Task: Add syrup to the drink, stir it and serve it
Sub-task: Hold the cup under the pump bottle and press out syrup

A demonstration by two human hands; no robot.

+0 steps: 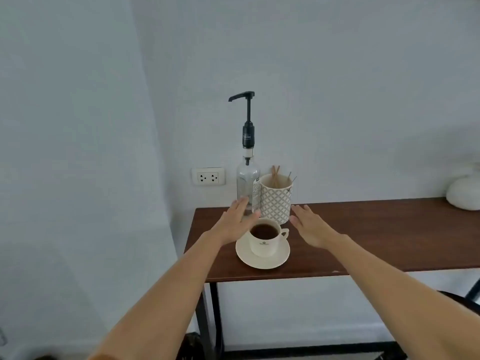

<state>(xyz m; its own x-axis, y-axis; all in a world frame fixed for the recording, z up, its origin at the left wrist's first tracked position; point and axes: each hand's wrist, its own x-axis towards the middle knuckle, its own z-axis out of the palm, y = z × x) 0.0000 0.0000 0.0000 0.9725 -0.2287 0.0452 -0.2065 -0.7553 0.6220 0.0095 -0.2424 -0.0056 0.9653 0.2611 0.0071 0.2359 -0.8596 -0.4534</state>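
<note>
A white cup (265, 242) of dark drink stands on a white saucer (262, 259) near the left end of a brown table (363, 235). Behind it rises a clear syrup bottle (248, 183) with a tall black pump (244, 96). To its right, a patterned holder (275, 198) contains wooden stir sticks (276, 174). My left hand (237, 220) is flat and open just left of the cup, its fingertips in front of the bottle's base. My right hand (309, 226) hovers open to the right of the cup and holder. Neither hand holds anything.
A wall socket (208, 177) sits left of the bottle on the pale wall. A white rounded object (463, 194) rests at the table's far right. The table has black metal legs (215, 315); a dark chair edge (465, 302) shows at lower right.
</note>
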